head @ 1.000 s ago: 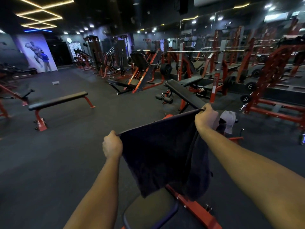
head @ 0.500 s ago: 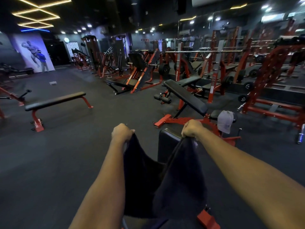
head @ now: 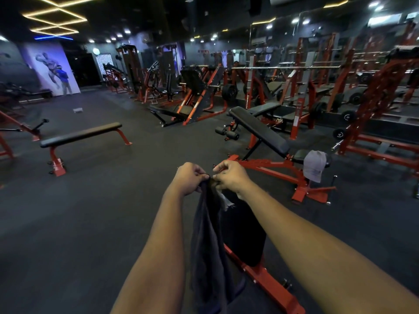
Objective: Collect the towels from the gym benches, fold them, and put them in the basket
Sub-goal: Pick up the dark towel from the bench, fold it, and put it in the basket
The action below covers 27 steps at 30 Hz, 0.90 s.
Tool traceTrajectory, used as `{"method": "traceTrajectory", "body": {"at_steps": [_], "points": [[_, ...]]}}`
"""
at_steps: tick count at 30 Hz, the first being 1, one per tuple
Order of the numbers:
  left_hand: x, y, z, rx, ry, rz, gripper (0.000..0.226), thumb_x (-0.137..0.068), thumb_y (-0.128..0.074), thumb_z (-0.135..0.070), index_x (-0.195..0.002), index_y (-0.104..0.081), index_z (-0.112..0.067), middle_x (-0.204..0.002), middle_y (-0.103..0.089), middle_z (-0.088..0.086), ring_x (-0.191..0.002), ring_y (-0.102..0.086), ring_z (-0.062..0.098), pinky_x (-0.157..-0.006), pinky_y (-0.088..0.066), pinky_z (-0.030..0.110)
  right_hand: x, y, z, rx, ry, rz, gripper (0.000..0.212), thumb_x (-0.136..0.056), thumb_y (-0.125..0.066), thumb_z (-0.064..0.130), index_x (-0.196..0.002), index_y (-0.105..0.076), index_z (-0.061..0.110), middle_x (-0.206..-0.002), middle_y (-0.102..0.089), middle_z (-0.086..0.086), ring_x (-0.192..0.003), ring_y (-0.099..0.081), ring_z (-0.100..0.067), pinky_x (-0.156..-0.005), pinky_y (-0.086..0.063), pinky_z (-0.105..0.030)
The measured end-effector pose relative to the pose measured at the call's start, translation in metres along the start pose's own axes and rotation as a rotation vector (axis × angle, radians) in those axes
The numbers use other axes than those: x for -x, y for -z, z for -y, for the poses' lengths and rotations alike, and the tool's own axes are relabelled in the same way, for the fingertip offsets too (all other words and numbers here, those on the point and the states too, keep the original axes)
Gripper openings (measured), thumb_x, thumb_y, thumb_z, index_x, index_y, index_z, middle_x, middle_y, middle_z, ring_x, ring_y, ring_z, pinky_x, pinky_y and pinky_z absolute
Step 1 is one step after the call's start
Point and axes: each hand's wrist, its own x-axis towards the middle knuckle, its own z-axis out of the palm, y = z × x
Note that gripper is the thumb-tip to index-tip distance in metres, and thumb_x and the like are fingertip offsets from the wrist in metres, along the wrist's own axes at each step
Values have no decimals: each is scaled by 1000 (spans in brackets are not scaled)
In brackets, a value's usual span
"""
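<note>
The dark towel [head: 208, 236] hangs in a long narrow drape just above the near bench [head: 246, 234], and its lower end drops out of view to the left of that bench's red frame. Its top edge is gathered at one spot. The left hand [head: 189, 179] pinches it between thumb and curled fingers. The right hand [head: 229, 176] pinches the same edge right beside it, knuckles almost touching, and both arms are stretched out over the bench. A small pale tag shows on the cloth just under the right hand.

From this I judge that the folding step is in hand: the two top corners meet, so the towel hangs doubled lengthwise. The next move likely calls for one hand to take both corners while the other slides down to catch the hanging end. Or the cloth could be laid on the near bench's pad and folded again. Either way the corners must stay matched, or the halves will slip askew.

Beyond the near bench and to its right, an inclined bench [head: 260, 130] carries a grey cloth [head: 314, 165] on its seat, probably another towel to collect. Well off to the near bench's left stands a flat bench [head: 84, 134]. No basket is in view, so it will have to be found before this towel can go in
</note>
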Motion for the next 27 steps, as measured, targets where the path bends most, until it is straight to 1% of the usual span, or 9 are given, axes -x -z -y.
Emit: {"method": "traceTrajectory", "body": {"at_steps": [4,6,9,13,16,19,23,25,27], "points": [[0,4,3,-36,-24,-14,5,-84,-74,-10,-84,-72,-4,-76,-72,15,-60,-68,24,-59,-62,38,-1,-3,-1,-19,-53,132,21,-85,-56,-9,-95,-61,9,-81,-64,-14,-70,-65,-22,-75,-59,-39],[-2,3,6,-26,-34,0,6,-87,-72,-11,-81,-71,-7,-79,-73,17,-59,-68,23,-58,-61,34,1,-2,-4,-41,-13,166,19,-85,-60,-10,-91,-62,8,-82,-63,-16,-71,-65,-22,-69,-60,-33],[-4,4,7,-16,-66,47,19,-93,-64,-24,-80,-71,-11,-77,-73,16,-64,-72,27,-69,-62,40,1,-1,-10,-64,57,106,16,-81,-70,-9,-80,-63,6,-71,-62,-15,-62,-65,-17,-57,-58,-24],[-1,3,3,24,-88,150,28,-80,-77,-36,-88,-71,-9,-82,-74,12,-74,-72,23,-67,-61,34,-2,2,-14,5,60,-34,16,-73,-82,1,-73,-66,2,-64,-64,-14,-54,-65,-19,-54,-59,-29],[1,0,-1,-13,-135,169,22,-77,-82,-17,-92,-69,-7,-81,-72,5,-72,-67,14,-59,-54,23,-4,8,-17,27,76,-14,21,-73,-83,5,-82,-67,-5,-65,-66,-15,-50,-63,-18,-47,-52,-24],[-1,-1,-5,-127,-185,158,14,-82,-67,2,-93,-70,-7,-84,-74,6,-76,-68,15,-64,-56,25,-5,15,-24,99,126,27,27,-67,-89,15,-79,-70,1,-64,-67,-6,-53,-59,-10,-49,-47,-21],[-2,3,-13,-225,-260,6,25,-81,-55,5,-90,-69,-13,-89,-73,0,-87,-67,14,-81,-53,27,-6,16,-40,199,106,177,29,-63,-87,0,-87,-69,4,-74,-68,-1,-66,-59,-10,-63,-49,-21],[-3,6,-20,-217,-312,-128,23,-84,-51,5,-92,-64,-12,-90,-70,2,-85,-63,16,-76,-47,24,-5,14,-53,317,80,250,33,-61,-87,1,-89,-69,6,-80,-71,-3,-73,-64,-15,-66,-52,-24],[0,8,-31,-84,-343,-261,21,-91,-45,2,-92,-57,-15,-83,-64,4,-74,-61,23,-67,-49,29,-2,13,-66,534,50,279,41,-59,-89,16,-97,-73,14,-93,-75,-3,-87,-68,-18,-75,-54,-27]]}}
